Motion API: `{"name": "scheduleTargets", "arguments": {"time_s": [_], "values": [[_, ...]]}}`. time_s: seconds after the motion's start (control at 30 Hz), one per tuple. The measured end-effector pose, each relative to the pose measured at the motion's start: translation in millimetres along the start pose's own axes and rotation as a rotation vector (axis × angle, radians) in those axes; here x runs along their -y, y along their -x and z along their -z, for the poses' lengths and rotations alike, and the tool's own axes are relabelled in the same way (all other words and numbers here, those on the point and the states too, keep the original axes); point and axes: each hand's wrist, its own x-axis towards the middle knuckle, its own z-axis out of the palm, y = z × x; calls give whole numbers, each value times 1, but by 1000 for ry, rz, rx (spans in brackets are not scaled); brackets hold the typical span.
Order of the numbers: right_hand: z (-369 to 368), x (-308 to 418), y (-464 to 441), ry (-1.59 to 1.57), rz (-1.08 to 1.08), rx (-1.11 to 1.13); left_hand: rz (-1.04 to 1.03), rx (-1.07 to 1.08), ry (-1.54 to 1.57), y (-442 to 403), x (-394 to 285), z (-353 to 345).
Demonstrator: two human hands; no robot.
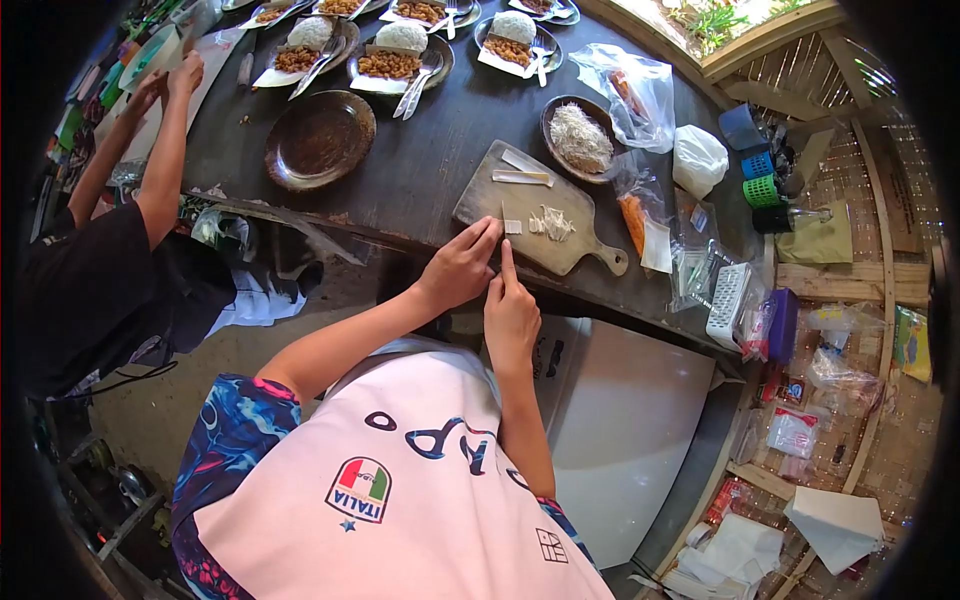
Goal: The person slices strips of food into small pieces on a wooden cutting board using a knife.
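My right hand [512, 312] is closed with its index finger stretched forward along a knife [503, 211], whose thin blade shows edge-on; the handle is hidden in the hand. Close beside the blade, my left hand [460, 264] has its fingertips pressed together on the wooden cutting board [580, 255]; what they pinch is hidden. Just right of the blade lies a small whitish piece [513, 227]. Thin pale shreds [552, 224] form a small heap farther right on the board. Two pale strips [522, 178] rest near its far edge.
Beyond the board are a bowl of pale shreds [580, 138], an oval brown tray [320, 140] and several plates of rice and brown food [390, 65]. Plastic bags [640, 95] and a white basket [730, 300] stand at the right. Another person's arms [165, 130] work at left.
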Motion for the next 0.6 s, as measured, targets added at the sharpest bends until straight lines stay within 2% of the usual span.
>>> {"name": "scheduleTargets", "arguments": {"time_s": [0.43, 0.6], "values": [[4, 5, 12, -34, -56, 15, 41, -33, 92, 1, 1, -5], [0, 4, 2, 3, -56, 22, 9, 25, 34, 1, 2, -2]]}}
